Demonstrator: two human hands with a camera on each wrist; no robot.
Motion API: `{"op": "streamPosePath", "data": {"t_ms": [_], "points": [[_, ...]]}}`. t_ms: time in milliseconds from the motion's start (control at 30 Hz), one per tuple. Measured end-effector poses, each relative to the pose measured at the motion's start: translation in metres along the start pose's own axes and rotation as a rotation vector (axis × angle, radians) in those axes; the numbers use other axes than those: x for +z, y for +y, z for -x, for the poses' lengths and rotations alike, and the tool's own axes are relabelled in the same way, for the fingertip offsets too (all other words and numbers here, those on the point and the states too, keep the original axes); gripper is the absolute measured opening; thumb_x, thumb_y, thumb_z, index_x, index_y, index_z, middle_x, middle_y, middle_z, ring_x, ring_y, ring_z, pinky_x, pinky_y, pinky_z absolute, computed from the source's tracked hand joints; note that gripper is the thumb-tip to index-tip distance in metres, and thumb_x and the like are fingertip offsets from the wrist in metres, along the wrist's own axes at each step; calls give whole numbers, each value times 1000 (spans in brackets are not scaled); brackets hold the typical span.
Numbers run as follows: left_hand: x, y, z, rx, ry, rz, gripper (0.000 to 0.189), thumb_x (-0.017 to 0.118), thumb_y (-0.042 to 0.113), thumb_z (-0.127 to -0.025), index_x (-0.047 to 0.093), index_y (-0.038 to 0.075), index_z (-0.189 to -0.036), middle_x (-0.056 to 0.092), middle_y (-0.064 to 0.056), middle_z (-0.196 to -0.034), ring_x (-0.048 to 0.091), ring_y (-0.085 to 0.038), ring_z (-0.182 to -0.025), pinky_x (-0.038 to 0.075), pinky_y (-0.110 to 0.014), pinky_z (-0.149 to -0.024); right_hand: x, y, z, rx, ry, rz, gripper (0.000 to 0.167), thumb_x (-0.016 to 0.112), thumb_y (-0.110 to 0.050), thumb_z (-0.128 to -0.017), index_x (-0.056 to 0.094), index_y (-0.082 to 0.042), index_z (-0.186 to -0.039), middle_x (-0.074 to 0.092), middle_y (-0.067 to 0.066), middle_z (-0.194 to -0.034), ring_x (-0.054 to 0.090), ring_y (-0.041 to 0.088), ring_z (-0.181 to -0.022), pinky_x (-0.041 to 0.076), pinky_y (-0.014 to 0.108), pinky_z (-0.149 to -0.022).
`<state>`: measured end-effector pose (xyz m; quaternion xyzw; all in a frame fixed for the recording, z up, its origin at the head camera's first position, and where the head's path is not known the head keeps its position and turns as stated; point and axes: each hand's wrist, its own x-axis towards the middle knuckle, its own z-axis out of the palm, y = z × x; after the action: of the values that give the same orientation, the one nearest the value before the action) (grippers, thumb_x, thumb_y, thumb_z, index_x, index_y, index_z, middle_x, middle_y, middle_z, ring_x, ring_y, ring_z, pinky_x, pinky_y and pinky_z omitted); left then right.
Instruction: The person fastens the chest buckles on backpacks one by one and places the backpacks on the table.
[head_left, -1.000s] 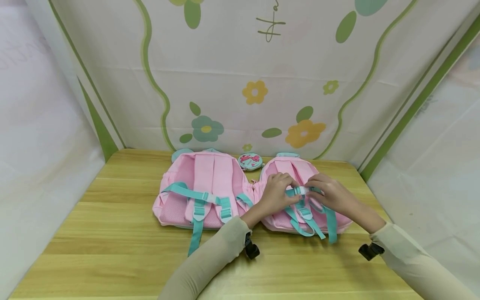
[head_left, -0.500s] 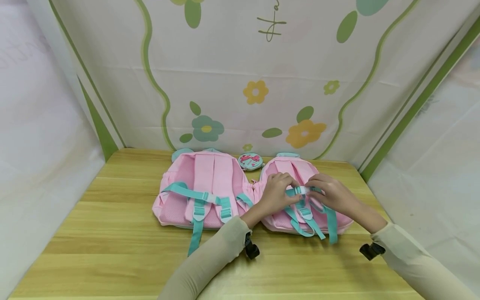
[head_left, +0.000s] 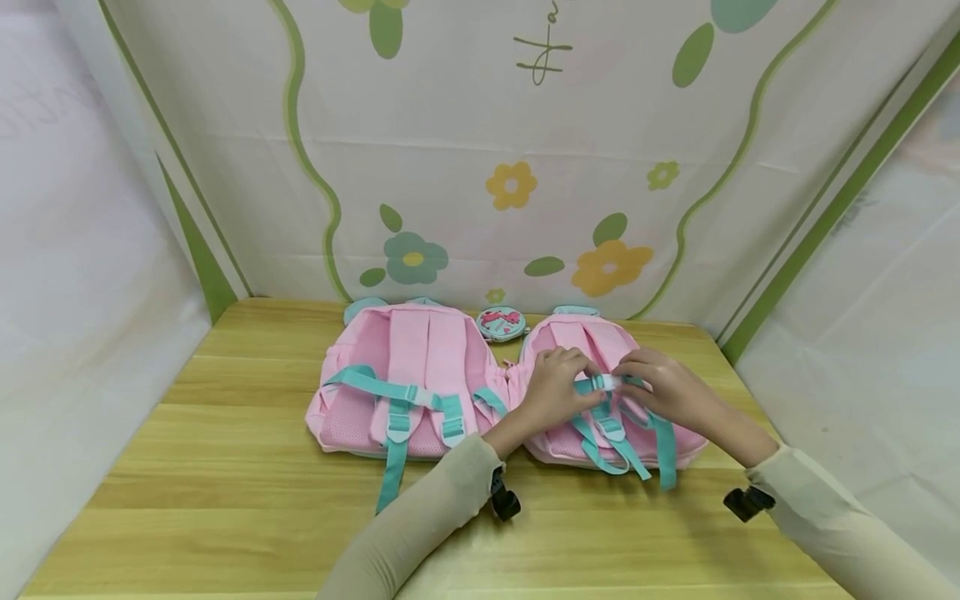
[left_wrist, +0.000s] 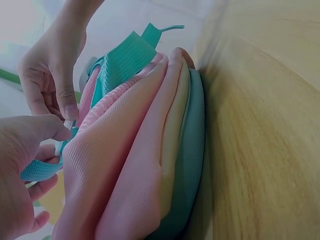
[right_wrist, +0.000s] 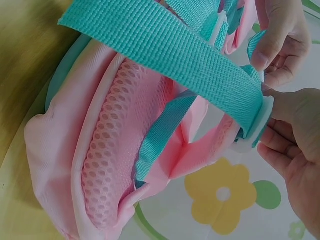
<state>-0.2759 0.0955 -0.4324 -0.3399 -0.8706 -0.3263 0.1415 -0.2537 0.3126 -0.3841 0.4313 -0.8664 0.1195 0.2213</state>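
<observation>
On the right, a pink backpack (head_left: 547, 433) lies with its back panel and shoulder straps upward. Above it, in the head view, a white plastic buckle (head_left: 606, 382) sits on a teal chest strap between both hands. My left hand (head_left: 553, 385) pinches the teal strap (left_wrist: 40, 170) at the buckle's left side with thumb and fingers. The right hand (head_left: 667, 390) grips the buckle's right side. In the right wrist view, a white strap piece (right_wrist: 262, 120) touches the right fingers, with wide teal webbing (right_wrist: 165, 55) running from it. Fingers partly hide the buckle.
A second pink backpack (head_left: 360, 425) lies to the left, its teal chest strap (head_left: 378, 385) joined across by a white buckle. Between the bags at the back is a small round pouch (head_left: 501, 323). Flowered fabric walls (head_left: 450, 167) surround the wooden table (head_left: 225, 500).
Both hands and the buckle have shifted only very slightly to the right, the grip staying the same. The backpacks have not visibly moved.
</observation>
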Motion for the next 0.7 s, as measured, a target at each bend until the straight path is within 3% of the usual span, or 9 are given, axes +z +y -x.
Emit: {"op": "streamPosePath", "data": {"t_ms": [700], "points": [[8, 5, 4, -13, -60, -63, 24, 80, 40, -88, 75, 23, -105, 69, 10, -104, 59, -11, -102, 43, -39, -104, 3, 0, 13, 25, -53, -5, 32, 90, 4, -66, 74, -3, -93, 71, 5, -92, 67, 18, -82, 59, 33, -67]]}}
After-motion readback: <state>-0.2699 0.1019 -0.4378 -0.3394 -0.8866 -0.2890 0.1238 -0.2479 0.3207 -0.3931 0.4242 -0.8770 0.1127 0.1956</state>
